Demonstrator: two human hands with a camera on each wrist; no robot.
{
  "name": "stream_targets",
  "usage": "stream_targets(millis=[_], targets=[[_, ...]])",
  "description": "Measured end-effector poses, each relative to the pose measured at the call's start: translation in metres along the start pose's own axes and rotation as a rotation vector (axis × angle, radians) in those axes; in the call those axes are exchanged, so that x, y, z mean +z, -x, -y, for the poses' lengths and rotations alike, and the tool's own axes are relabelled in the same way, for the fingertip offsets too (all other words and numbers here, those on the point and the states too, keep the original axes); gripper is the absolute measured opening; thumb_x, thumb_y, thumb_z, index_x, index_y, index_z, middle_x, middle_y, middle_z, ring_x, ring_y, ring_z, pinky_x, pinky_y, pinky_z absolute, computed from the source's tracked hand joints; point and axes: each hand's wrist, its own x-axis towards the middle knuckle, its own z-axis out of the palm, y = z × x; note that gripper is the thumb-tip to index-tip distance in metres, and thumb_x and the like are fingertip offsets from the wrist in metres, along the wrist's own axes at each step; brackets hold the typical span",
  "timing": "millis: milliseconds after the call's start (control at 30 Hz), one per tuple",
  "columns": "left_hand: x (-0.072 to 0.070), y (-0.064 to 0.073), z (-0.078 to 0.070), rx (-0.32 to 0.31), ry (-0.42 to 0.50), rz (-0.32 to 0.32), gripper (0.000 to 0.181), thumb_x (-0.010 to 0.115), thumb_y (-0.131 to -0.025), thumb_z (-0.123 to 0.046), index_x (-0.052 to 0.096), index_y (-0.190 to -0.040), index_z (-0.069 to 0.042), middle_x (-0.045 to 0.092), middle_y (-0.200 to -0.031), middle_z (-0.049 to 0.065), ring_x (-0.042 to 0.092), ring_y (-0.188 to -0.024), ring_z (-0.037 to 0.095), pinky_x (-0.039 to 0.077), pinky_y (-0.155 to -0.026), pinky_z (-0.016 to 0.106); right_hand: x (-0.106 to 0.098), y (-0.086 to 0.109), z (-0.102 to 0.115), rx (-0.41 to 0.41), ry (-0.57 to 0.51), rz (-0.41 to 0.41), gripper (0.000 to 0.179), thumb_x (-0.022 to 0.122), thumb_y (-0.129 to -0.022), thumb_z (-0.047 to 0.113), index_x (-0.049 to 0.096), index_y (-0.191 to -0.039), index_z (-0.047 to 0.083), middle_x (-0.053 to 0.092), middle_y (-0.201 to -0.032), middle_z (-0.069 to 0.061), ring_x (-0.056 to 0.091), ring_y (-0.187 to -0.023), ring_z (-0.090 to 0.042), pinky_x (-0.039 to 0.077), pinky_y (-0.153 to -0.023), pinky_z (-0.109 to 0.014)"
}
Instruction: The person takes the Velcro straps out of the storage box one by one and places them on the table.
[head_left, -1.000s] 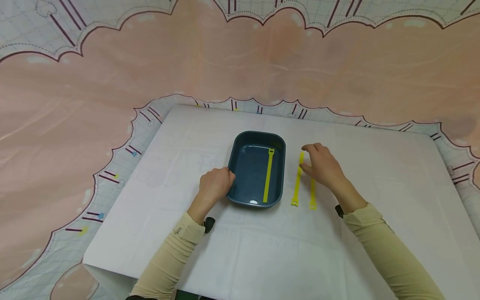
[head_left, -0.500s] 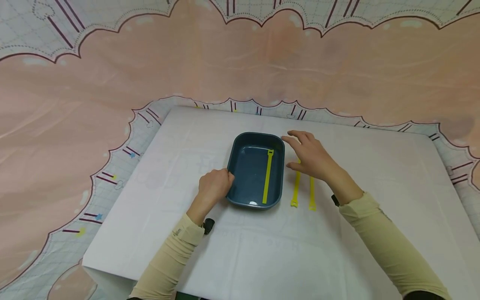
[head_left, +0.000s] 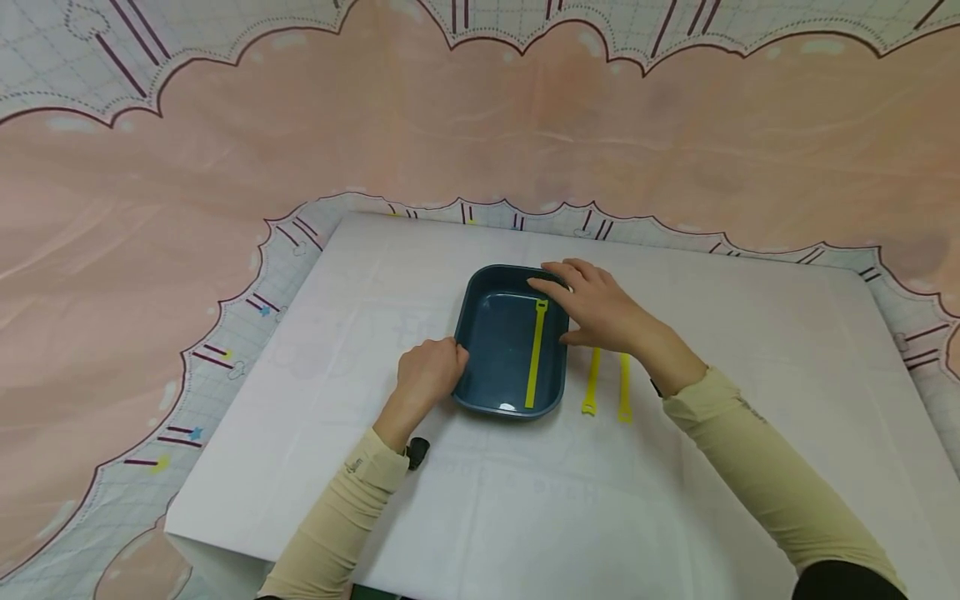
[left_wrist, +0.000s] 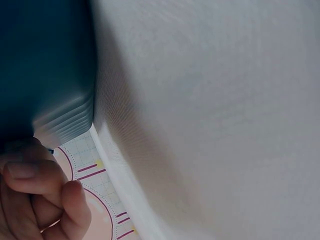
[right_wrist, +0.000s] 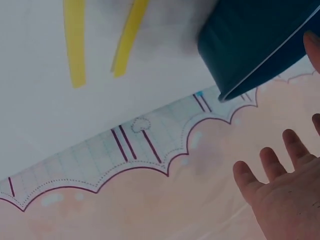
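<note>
A dark blue rectangular tub (head_left: 491,350) sits on the white-covered table, one yellow cable tie (head_left: 536,358) with a slotted head lying inside along its right side. My left hand (head_left: 429,367) grips the tub's left rim; the left wrist view shows those fingers (left_wrist: 42,177) curled at the edge. Over the tub's far right corner is my right hand (head_left: 603,310), fingers spread, nothing held between them. Two more yellow ties, one (head_left: 591,385) nearer the tub and another (head_left: 625,392) farther right, lie on the table, their upper parts hidden under that hand.
The table (head_left: 525,508) is draped in white, its left edge (head_left: 247,379) dropping off at the side. Behind it hangs a pink patterned cloth (head_left: 465,117) with scalloped borders. Something dark green (head_left: 375,592) shows below the front edge.
My right hand has moved left from above the two loose ties to the tub's right rim, its fingers spreading. The left hand stays on the rim.
</note>
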Motion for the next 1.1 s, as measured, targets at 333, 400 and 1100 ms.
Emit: stream_targets(millis=[333,400,1100], targets=[[-0.004,0.003,-0.002,-0.012,-0.002,0.012,0.033,0.044,-0.098,-0.024,0.062,-0.079,-0.004,0.056,-0.065,0.009,0.055,-0.056,0.024,0.043,-0.051,0.037,0.001,-0.008,0.003,-0.018,0.008,0.059,0.107,0.088,-0.069,0.037,0.025,-0.155,0.023,0.020,-0.159,-0.011,0.019,-0.143,-0.039,0.022,-0.109,-0.061],[-0.004,0.003,-0.002,-0.015,-0.004,0.012,0.033,0.044,-0.098,-0.024,0.062,-0.079,-0.004,0.056,-0.066,0.009,0.055,-0.056,0.024,0.044,-0.051,0.038,0.001,-0.009,0.004,-0.027,0.005,0.068,0.106,0.088,-0.070,0.036,0.026,-0.155,0.023,0.020,-0.159,-0.011,0.019,-0.143,-0.039,0.022,-0.109,-0.061],[-0.002,0.003,-0.001,-0.023,0.003,0.015,0.034,0.044,-0.098,-0.025,0.063,-0.080,-0.004,0.056,-0.066,0.008,0.055,-0.056,0.024,0.044,-0.051,0.038,0.011,-0.025,0.022,-0.046,0.027,0.228,0.099,0.086,-0.074,0.032,0.028,-0.154,0.020,0.029,-0.154,-0.015,0.026,-0.140,-0.039,0.029,-0.105,-0.061]])
